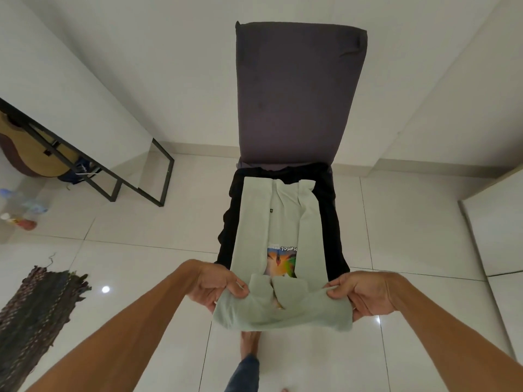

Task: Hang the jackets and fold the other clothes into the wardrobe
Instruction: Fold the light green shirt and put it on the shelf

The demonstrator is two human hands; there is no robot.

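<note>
The chair in front of me carries everything I am working on: its tall grey back stands upright against the wall, and its seat is covered by dark clothing that spills over both side edges. On top of that dark layer lies the pale green T-shirt, face up, with both sides already turned in toward the middle so it makes a long narrow strip running from the back edge of the seat to the front edge and over it. Its colourful print shows near the front edge.

My left hand is closed on the left corner of the strip's near end, thumb on top and fingers beneath. My right hand pinches the right corner the same way. Between them the near end is lifted clear of the seat's front edge and starting to roll over.

By my judgement this shirt is roughly half folded: the lengthwise folds are made, the crosswise fold is just beginning. No wardrobe or hanger is in sight, so putting it away is not done, and the dark clothing underneath looks unfolded.
</note>
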